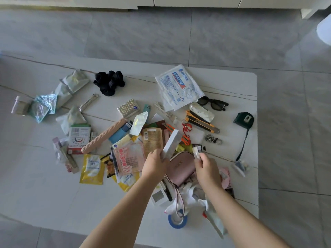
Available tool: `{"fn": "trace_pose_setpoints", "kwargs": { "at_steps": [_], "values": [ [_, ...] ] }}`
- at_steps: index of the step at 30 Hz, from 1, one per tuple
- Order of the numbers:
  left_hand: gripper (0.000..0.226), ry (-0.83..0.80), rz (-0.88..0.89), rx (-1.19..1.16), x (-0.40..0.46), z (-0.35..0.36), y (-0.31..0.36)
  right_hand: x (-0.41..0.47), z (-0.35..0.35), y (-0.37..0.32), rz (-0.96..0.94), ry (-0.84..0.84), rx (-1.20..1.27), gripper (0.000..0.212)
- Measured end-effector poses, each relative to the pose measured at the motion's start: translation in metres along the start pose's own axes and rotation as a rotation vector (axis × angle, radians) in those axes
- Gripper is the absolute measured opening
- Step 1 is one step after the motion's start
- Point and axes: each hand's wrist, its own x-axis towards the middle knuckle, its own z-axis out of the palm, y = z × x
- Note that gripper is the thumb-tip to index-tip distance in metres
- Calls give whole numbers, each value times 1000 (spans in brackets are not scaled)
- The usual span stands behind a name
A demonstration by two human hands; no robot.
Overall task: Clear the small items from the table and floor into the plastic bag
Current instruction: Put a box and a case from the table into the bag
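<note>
Many small items lie scattered over the white table [232, 83]. My left hand [155, 163] grips a white box [172, 143] and holds it tilted above the pile. My right hand [206, 167] pinches a small white packet [196, 153] just above a pink pouch [180, 167]. A crumpled white plastic bag [189, 196] lies near the front edge under my right forearm. Among the items are yellow sachets [92, 169], a pink-printed packet [129, 159], a brown card [152, 140], orange utility knives [202, 120], sunglasses [213, 102] and a face mask pack [178, 86].
A black cloth [109, 82] and green-white sachets [75, 80] sit at the back left, a jar [18, 105] at the far left. A dark green tape measure [244, 119] lies at the right, a blue tape roll [177, 221] at the front. Grey tiled floor [179, 33] surrounds the table.
</note>
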Motion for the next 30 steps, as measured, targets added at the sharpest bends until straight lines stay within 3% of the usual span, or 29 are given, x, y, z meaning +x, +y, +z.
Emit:
{"fn": "trace_pose_setpoints", "kwargs": {
  "at_steps": [5, 9, 13, 17, 23, 30],
  "values": [
    [18, 32, -160, -196, -15, -4, -32, -1, 5, -9, -215, -110, -215, 51],
    [18, 38, -187, -257, -16, -6, -50, 7, 21, -21, -306, -90, -439, 73],
    [21, 47, -179, -294, -22, -6, -55, 11, 21, -21, -302, 37, -617, 53],
    [17, 68, -197, -318, -39, -11, -50, 2, 4, -22, -299, -68, -677, 36],
    [18, 133, -227, -407, -92, -34, -32, -38, -35, -44, -53, -335, -214, 34],
    [19, 258, -292, -613, -198, -83, -21, -130, -85, -85, -56, -414, 165, 28]
  ]
}}
